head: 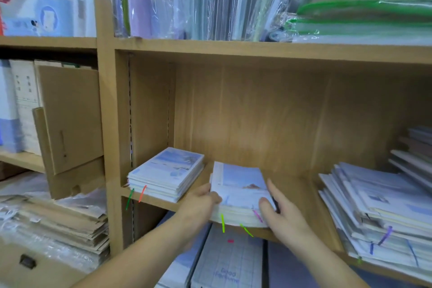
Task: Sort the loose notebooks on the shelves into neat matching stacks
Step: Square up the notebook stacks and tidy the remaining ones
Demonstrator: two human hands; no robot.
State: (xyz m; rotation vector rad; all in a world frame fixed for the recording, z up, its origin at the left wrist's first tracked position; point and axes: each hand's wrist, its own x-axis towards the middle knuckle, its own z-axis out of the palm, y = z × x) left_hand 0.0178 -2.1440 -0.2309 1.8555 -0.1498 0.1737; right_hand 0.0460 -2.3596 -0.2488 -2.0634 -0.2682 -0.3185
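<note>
A stack of pale blue notebooks [240, 192] with coloured ribbon markers lies at the front of the wooden shelf [163, 202]. My left hand [201, 203] grips its left edge, thumb on the top cover. My right hand [280, 210] holds its right edge, thumb on top and fingers along the side. A neat, matching stack of blue notebooks [167, 176] sits to the left against the shelf wall. A loose, fanned pile of notebooks [378, 213] sprawls at the right of the same shelf.
Plastic-wrapped folders [210, 0] fill the shelf above. Larger grid-cover notebooks [229, 262] stand on the shelf below. Cardboard boxes [67, 124] and wrapped brown packs [53, 224] occupy the left bay. Bare shelf board lies behind the held stack.
</note>
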